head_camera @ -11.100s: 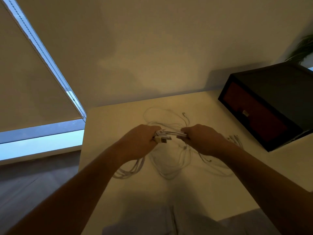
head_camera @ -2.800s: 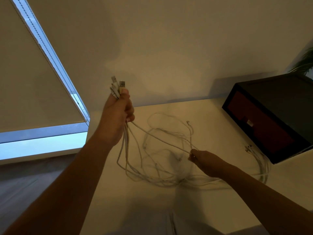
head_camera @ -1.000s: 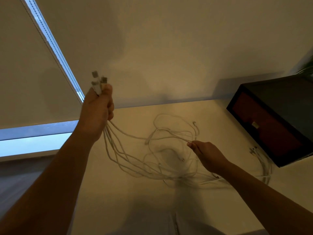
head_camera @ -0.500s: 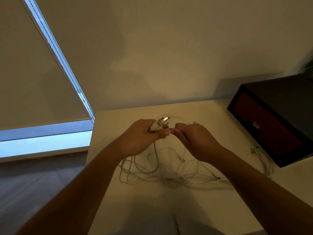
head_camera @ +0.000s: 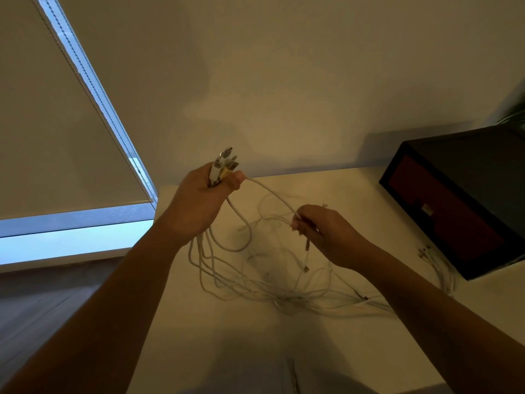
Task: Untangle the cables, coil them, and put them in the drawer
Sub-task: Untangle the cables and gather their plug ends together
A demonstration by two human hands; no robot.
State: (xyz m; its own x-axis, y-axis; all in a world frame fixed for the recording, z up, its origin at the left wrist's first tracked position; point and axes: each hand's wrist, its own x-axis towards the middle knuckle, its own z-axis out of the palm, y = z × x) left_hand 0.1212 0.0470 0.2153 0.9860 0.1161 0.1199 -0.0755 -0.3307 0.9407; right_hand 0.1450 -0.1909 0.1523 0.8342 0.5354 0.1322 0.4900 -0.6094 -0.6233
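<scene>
Head view: left hand (head_camera: 199,203) fists a bundle of USB plugs (head_camera: 225,163); right hand (head_camera: 326,231) pinches one white cable (head_camera: 272,194) above the table (head_camera: 341,351).

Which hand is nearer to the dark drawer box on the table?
Right. The right hand pinches a cable left of the drawer box; the left hand grips the plugs farther left.

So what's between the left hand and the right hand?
In the head view, a single white cable arcs from the left hand to the right hand, above tangled cables lying on the white table.
</scene>
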